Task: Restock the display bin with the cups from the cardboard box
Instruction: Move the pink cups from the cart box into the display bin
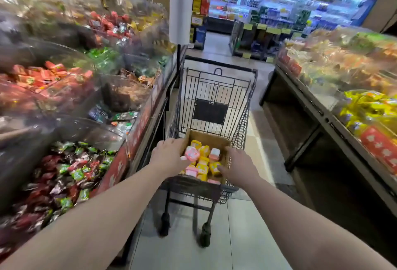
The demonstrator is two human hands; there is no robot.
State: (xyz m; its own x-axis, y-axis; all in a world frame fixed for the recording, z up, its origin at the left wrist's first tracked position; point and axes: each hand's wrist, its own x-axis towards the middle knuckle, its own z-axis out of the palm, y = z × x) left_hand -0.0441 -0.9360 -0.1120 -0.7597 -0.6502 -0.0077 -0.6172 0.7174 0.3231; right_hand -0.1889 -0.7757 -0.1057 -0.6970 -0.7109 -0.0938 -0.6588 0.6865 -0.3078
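Note:
A brown cardboard box [209, 137] sits in the near end of a black wire shopping cart [217, 95]. Inside it lie several small yellow cups [204, 151] and pink cups [214, 154]. My left hand [169, 158] reaches into the box from the left and its fingers hold a pink cup [191, 153] just above the pile. My right hand [238, 167] is over the box's right side, its fingertips touching a yellow cup [214, 167]; whether it grips that cup is hard to tell.
Clear display bins of wrapped candy [71, 173] run along the left, with a red-fronted counter edge [120, 168]. Another snack display [354, 102] lines the right. A white pole sign [181, 7] stands ahead of the cart. A tiled aisle [232, 237] leads to lit shelves.

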